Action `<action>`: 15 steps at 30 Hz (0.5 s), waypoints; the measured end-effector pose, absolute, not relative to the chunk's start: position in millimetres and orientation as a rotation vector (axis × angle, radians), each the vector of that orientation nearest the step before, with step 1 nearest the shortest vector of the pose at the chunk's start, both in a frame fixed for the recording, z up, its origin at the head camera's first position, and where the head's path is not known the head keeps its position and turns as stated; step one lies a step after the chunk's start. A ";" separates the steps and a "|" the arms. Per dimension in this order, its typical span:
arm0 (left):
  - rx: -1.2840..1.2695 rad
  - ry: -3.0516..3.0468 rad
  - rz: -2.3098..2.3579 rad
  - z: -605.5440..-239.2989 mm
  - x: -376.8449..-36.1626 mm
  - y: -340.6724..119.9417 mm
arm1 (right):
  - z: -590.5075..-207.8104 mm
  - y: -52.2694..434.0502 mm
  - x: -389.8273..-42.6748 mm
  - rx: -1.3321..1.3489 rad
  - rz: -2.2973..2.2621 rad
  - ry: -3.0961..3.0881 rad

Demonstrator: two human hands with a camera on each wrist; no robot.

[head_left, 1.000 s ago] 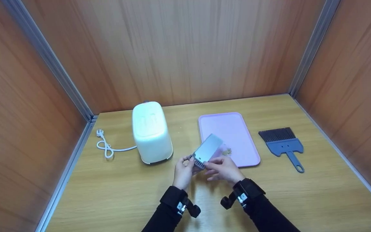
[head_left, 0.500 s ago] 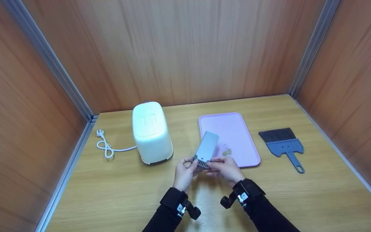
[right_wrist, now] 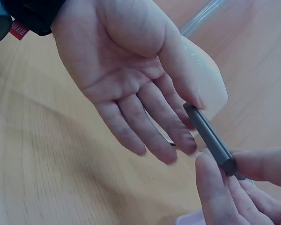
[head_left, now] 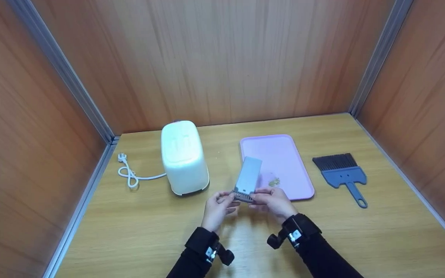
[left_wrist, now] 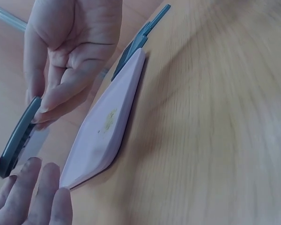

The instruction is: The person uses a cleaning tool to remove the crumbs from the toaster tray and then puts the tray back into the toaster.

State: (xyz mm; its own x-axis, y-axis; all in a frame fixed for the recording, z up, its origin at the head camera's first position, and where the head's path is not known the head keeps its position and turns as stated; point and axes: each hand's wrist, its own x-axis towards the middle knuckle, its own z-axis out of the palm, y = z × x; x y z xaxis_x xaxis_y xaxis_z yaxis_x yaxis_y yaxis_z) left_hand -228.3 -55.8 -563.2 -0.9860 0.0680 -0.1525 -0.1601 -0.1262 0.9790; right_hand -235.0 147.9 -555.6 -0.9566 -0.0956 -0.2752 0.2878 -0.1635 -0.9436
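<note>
A flat grey crumb tray [head_left: 248,178] with a dark ribbed handle end is held above the table's front middle, its far end over the pink tray [head_left: 288,154]. My right hand [head_left: 258,200] pinches the handle end [right_wrist: 210,136] between thumb and fingers. My left hand [head_left: 228,199] lies open just left of it, palm up in the right wrist view [right_wrist: 131,79], its thumb tip touching the handle's end and its straight fingers [left_wrist: 37,197] below it. A small heap of crumbs [head_left: 273,181] lies on the pink tray [left_wrist: 112,122].
A white toaster [head_left: 184,156] stands left of the hands, its cord and plug [head_left: 129,173] coiled further left. A blue-grey hand brush [head_left: 342,172] lies right of the pink tray. Wooden walls close the table at the back and on both sides.
The crumb tray has swung from pointing up and right to pointing almost straight away. My left hand has loosened its hold and drawn slightly left; the right hand keeps its pinch.
</note>
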 end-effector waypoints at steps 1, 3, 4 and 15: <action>-0.115 1.981 2.250 -562.1 -227.1 -58.9 | -555.3 148.7 -234.8 0.221 -2.208 1.843; -0.142 2.013 2.259 -560.7 -224.9 -66.4 | -555.2 150.6 -234.6 0.216 -2.205 1.838; -0.165 2.031 2.260 -560.0 -223.7 -71.0 | -555.0 151.7 -234.4 0.221 -2.204 1.836; -0.550 2.127 2.362 -552.8 -222.8 -145.0 | -557.7 160.4 -232.6 0.225 -2.169 1.845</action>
